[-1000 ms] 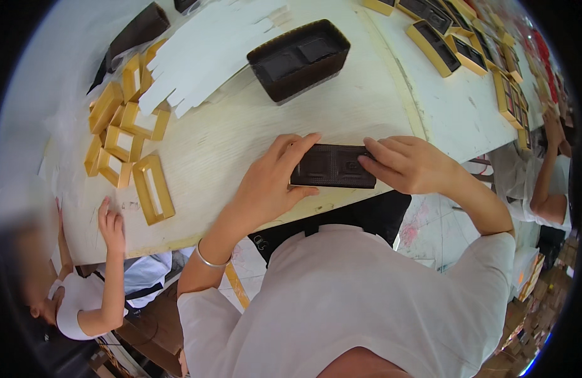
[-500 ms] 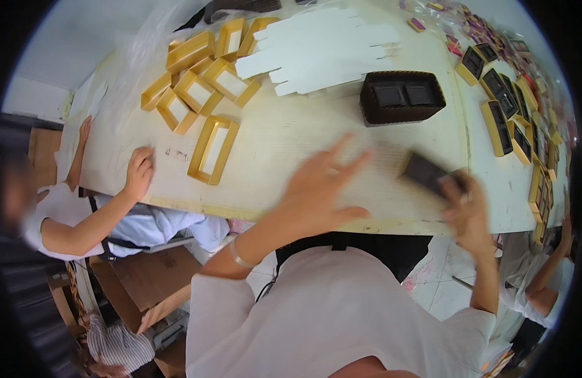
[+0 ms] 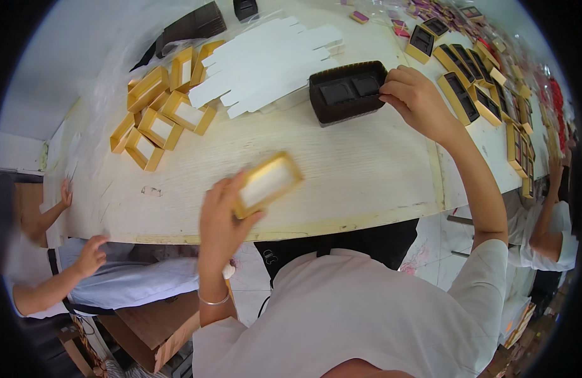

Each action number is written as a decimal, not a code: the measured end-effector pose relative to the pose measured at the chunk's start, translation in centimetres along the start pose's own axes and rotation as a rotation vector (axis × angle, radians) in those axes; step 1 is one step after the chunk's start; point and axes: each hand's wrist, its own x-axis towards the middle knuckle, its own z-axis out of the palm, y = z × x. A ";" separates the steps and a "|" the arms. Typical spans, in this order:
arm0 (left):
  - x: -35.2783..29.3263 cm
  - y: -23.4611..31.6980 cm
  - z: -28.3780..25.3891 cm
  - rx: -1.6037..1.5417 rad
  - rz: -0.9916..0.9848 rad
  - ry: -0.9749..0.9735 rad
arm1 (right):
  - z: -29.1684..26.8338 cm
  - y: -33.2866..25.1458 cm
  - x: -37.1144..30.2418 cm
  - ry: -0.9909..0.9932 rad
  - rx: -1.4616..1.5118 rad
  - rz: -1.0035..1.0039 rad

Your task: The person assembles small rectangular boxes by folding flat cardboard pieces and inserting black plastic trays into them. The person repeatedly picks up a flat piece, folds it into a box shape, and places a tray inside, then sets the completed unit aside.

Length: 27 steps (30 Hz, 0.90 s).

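My left hand (image 3: 222,211) is closed round a small rectangular gold cardboard box (image 3: 269,184) with a white inside, held tilted above the near part of the table and slightly blurred. At the far middle stands a stack of black plastic insert trays (image 3: 341,104), nested together, with two hollows showing in the top one. My right hand (image 3: 417,104) pinches the right rim of this stack with thumb and fingers. How many trays it grips, I cannot tell. Several more gold boxes (image 3: 159,126) without inserts lie in a loose heap to the left.
White flat cardboard sheets (image 3: 266,63) lie beyond the heap. Gold boxes with black inserts (image 3: 458,97) line the right side. Dark stacked trays (image 3: 193,28) lie far left. A co-worker's hand (image 3: 91,257) is at the left table edge; another person's arm (image 3: 549,195) is at far right.
My left hand, empty before, now holds the gold box that stood alone nearby. My right hand no longer has the gold box with its black insert and has reached the tray stack. The view has shifted.
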 end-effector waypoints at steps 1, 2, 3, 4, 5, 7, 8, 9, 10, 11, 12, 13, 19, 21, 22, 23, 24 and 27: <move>0.6 0.9 0.9 -0.007 0.046 -0.024 | -0.2 -0.1 0.2 0.030 0.034 0.013; 1.3 1.9 1.7 -0.037 0.070 -0.054 | -0.4 -0.3 0.4 0.056 0.073 0.026; 2.0 3.0 2.4 -0.069 0.093 -0.087 | -0.7 -0.6 0.4 0.080 0.111 0.041; 2.7 3.8 3.0 -0.102 0.117 -0.120 | -1.1 -1.1 0.4 0.128 0.173 0.099; 3.3 4.4 3.4 -0.128 0.111 -0.148 | -1.7 -2.0 0.4 0.176 0.239 0.160; 4.5 5.0 4.1 -0.177 0.088 -0.194 | -2.7 -3.1 -0.5 0.218 0.559 0.251; 4.7 5.1 4.5 -0.177 0.082 -0.218 | -3.3 -3.7 -1.8 0.210 0.813 0.290; 4.9 5.3 4.7 -0.195 0.112 -0.197 | -4.1 -4.1 -2.9 0.204 1.064 0.324; 5.0 5.4 4.9 -0.213 0.140 -0.176 | -4.9 -4.8 -3.9 0.010 1.217 0.384; 5.2 5.7 5.1 -0.231 0.177 -0.159 | -4.5 -5.1 -4.7 -0.158 1.265 0.503; 5.3 5.9 5.3 -0.249 0.184 -0.185 | -3.6 -4.8 -5.3 -0.306 1.226 0.583; 5.4 6.0 5.4 -0.266 0.191 -0.210 | -2.7 -4.6 -5.8 -0.454 1.181 0.658; 6.5 7.1 5.3 -0.266 0.187 -0.410 | -0.7 -5.4 -4.5 -0.587 0.862 0.731; 6.8 7.1 5.2 -0.286 0.160 -0.426 | -1.2 -7.6 -4.3 -0.401 0.644 0.592; 6.9 6.8 5.2 -0.312 0.180 -0.406 | -1.2 -7.7 -5.0 -0.366 0.563 0.457; 7.0 6.6 5.1 -0.336 0.199 -0.386 | -1.2 -7.5 -5.7 -0.329 0.482 0.321; 7.0 6.3 5.1 -0.346 0.200 -0.379 | -1.5 -6.6 -6.3 -0.202 0.432 0.047; 7.1 5.7 4.9 -0.385 0.213 -0.380 | -1.1 -5.7 -7.6 -0.318 0.549 0.005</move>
